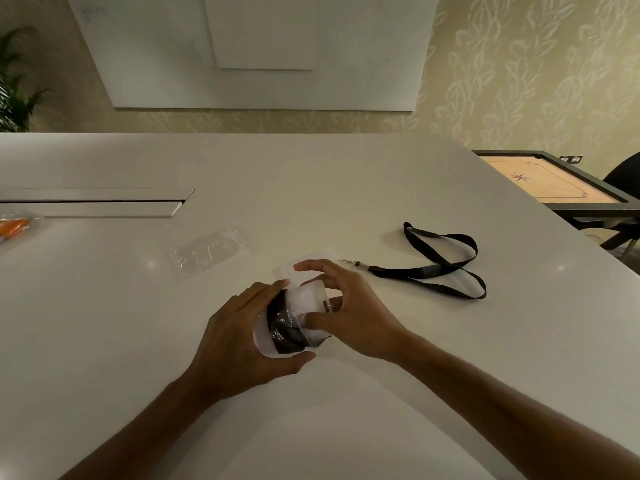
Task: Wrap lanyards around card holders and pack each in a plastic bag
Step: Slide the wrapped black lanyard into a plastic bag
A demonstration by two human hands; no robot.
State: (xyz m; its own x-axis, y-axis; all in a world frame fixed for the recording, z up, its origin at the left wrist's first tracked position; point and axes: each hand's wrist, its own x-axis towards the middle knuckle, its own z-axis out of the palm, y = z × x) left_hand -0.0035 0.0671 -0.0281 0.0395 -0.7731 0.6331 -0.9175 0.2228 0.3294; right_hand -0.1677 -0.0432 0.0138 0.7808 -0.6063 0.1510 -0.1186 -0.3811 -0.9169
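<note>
Head view. My left hand (pixel 242 336) grasps a white card holder wound with a black lanyard (pixel 285 327), fingers curled over its far side and thumb beneath its near edge. My right hand (pixel 341 315) pinches the clear plastic bag (pixel 308 306) that lies partly over this bundle; how far the bundle sits inside I cannot tell. Both hands are above the middle of the large white desk (pixel 311 188), toward its near edge.

Just beyond my right hand a second white card holder (pixel 311 259) lies flat, touching the clip of a loose black lanyard (pixel 440 263) that spreads in loops toward the right edge of the desk. An empty clear plastic bag (pixel 209 251) lies left of centre. At the left edge is a bagged orange item (pixel 15 225), blurred. A long cable hatch (pixel 104 202) is set in the desk's far left.

Behind the desk are a leaf-patterned wall (pixel 519 64) and a white wall panel (pixel 259 53). A green plant (pixel 15 81) stands at the far left; a carrom board (pixel 550 183) and a dark chair (pixel 623 174) stand beyond the right edge.
</note>
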